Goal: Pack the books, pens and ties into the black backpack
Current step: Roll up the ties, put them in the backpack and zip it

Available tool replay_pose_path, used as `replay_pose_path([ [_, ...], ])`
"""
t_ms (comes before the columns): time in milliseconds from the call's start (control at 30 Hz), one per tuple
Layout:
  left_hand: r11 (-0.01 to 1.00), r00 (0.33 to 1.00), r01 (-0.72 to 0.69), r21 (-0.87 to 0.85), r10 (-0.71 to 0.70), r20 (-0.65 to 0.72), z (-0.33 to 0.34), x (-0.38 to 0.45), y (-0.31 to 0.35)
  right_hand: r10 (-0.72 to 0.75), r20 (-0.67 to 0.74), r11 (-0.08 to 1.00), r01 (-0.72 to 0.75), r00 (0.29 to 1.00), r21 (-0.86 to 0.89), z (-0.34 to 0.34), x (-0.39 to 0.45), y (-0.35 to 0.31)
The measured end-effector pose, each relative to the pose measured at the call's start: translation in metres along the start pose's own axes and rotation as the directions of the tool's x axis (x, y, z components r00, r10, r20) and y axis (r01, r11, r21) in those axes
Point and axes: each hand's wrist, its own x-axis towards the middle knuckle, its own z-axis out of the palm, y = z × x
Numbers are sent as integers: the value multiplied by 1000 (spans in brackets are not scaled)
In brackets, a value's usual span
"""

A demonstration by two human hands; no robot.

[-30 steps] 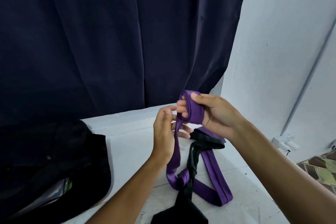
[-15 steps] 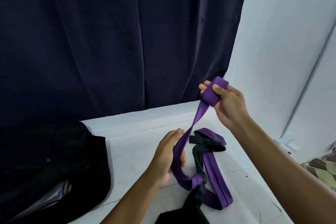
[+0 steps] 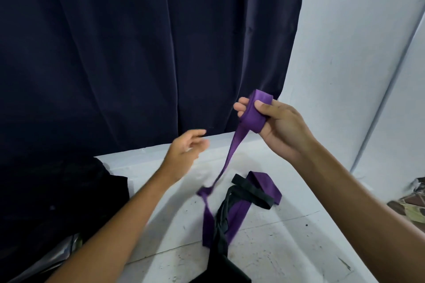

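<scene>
The long purple fabric tie (image 3: 231,156) is partly wound into a flat roll, and that roll is clasped in the grip of the right hand (image 3: 276,124), thumb across the front and fingertips behind, held up above the far right part of the white bench (image 3: 287,248). Compared with half a second ago, the tie's hanging length has been let go by the left hand (image 3: 186,151), which is now raised, blurred and relaxed, holding nothing; its grip is released. The loose tail is seen dangling from the roll down to the bench, where it lies tangled with a black fabric tie (image 3: 243,200) and another stretch of purple cloth. The release is judged to be a reach for another turn of winding, so the roll is not yet finished. The black backpack (image 3: 57,209) is left lying at the near left, well apart from the ties, and nothing is being placed in it at this moment.
</scene>
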Motion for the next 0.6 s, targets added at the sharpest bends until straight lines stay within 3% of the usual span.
replay_pose_path([
  [67, 983, 985, -164, -81, 159, -66, 27, -10, 18, 22, 46, 998, -24, 999, 57, 10, -2, -2],
  [167, 964, 957, -246, -102, 226, -180, 65, -17, 26, 39, 88, 993, -48, 995, 104, 20, -4, -8],
  [267, 977, 964, -185, -111, 158, -212, 83, -7, 29, 68, 112, 986, -84, 991, 146, 26, -8, -11],
  [367, 967, 981, -104, -234, 62, -182, 86, 5, 29, 78, 127, 987, -94, 989, 130, 28, -11, -14],
  [600, 941, 990, -104, -321, 69, -121, 71, -4, 18, 56, 75, 998, -54, 996, -21, 10, -6, -18],
])
